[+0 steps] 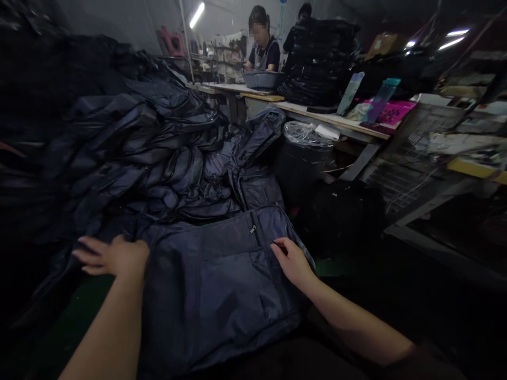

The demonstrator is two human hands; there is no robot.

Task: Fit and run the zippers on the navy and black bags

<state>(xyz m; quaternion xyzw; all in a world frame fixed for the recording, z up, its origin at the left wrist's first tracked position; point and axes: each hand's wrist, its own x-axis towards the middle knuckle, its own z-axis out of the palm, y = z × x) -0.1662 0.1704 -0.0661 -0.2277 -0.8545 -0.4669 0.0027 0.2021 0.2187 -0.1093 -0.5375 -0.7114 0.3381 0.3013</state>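
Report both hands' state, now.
Left hand: open, fingers spread, nothing visible in it.
Right hand: fingers curled at the dark bag; whether gripping, cannot tell.

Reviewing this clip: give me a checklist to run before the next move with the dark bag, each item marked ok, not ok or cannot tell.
1. Dark bag spread out in front of the person: ok.
2. Zipper pull in view, uncovered: ok.
3. Right hand at the bag, close to the zipper pull: ok.
4. Right fingers firmly gripping something: cannot tell.
5. Left hand gripping the bag: not ok, fingers spread.
6. Bag well apart from the pile behind: not ok.
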